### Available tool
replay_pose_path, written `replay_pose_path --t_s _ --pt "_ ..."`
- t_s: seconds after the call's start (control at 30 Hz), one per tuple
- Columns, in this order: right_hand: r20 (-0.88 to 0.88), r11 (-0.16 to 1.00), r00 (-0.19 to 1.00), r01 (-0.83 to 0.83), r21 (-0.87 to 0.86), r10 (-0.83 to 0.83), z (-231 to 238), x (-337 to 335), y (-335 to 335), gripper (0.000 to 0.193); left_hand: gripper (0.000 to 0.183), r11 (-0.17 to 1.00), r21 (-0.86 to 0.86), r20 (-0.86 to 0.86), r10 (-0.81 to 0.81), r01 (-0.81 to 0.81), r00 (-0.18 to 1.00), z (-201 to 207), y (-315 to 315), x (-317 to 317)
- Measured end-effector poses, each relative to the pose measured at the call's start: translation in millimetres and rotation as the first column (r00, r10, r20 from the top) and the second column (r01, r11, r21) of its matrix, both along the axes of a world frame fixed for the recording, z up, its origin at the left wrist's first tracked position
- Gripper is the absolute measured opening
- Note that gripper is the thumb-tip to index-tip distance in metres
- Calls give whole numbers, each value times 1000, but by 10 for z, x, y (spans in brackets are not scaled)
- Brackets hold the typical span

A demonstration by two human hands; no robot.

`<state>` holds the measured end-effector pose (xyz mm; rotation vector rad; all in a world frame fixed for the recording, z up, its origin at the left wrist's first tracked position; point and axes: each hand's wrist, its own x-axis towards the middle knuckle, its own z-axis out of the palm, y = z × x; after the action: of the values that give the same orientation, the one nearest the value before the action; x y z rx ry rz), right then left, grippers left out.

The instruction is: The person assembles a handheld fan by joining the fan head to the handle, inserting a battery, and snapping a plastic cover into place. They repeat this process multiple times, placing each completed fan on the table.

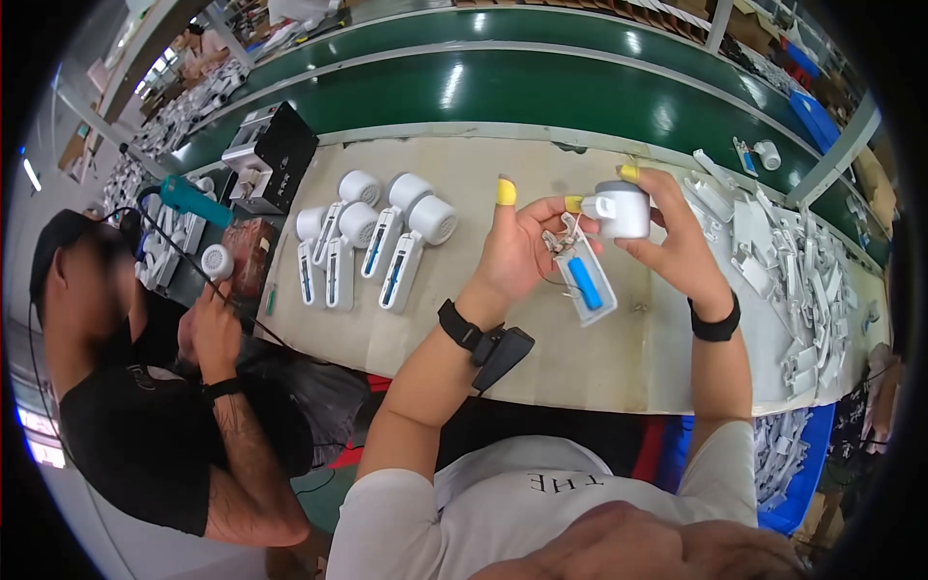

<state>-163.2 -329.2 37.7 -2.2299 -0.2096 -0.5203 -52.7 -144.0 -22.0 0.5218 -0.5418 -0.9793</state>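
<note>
One rounded white plastic head (pixel 624 213) is clamped by right fingers (pixel 662 184) (left fingers (pixel 546 208) spread).

Round head (pixel 623 215) in right hand (pixel 688 242) is showing white and grey. Cylinder (pixel 584 282) beside left hand (pixel 517 253) is showing blue, its casing (pixel 600 314) white; finger covers (pixel 506 191) are showing yellow.
</note>
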Motion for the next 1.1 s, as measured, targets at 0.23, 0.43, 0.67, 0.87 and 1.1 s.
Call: replay_pose_path --t_s 0.23,0.43,0.67,0.87,1.1 --pt "327 929 930 258 -266 -164 -353 -165 -6 65 31 983 177 -125 76 -53 989 -100 28 -120" --pt "421 904 906 205 -375 -31 -477 -129 -135 63 27 982 53 -224 -165 181 961 -33 0 -276" --pt "51 996 995 83 -31 -81 -383 -176 -60 62 35 838 406 432 176 -365 885 1 25 -116" --pt "342 887 940 166 -432 -9 -399 -130 -68 60 23 865 467 98 154 -182 983 -34 15 -184" --pt "515 841 857 274 -467 7 -512 -109 -118 48 20 844 490 308 68 -219 949 -25 7 -259"
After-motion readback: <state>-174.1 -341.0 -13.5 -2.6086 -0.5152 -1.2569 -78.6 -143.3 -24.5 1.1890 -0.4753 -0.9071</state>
